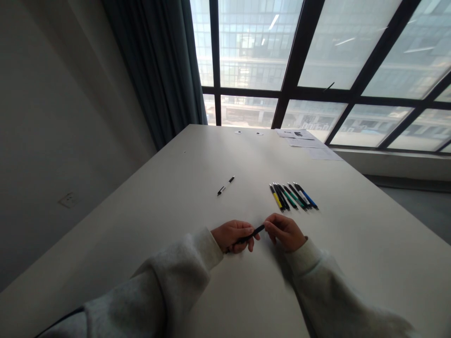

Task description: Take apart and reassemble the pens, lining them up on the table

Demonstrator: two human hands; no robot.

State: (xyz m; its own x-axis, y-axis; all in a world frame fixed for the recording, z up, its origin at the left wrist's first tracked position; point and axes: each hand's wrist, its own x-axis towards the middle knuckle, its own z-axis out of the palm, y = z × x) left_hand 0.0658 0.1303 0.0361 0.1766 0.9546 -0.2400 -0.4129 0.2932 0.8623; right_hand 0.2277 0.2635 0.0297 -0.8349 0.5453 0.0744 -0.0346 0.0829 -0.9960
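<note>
Low over the white table (246, 291), a black pen (258, 229) is held between both my hands. My left hand (237, 235) is closed around its barrel, thumb on top. At the pen's other end, the fingers of my right hand (284, 231) pinch the tip, hiding it. Just beyond my right hand lies a row of several pens (293, 196), with yellow, black, green, white and blue barrels, side by side with tips pointing away. A single white and black pen (226, 186) lies apart from them, farther out and to the left.
Paper sheets (310, 143) lie at the table's far right corner. Two small white round pieces (238, 132) are near the far edge. Beyond stand a large window (253, 56) and a dark curtain (158, 70). A wall with a socket (67, 200) is on the left.
</note>
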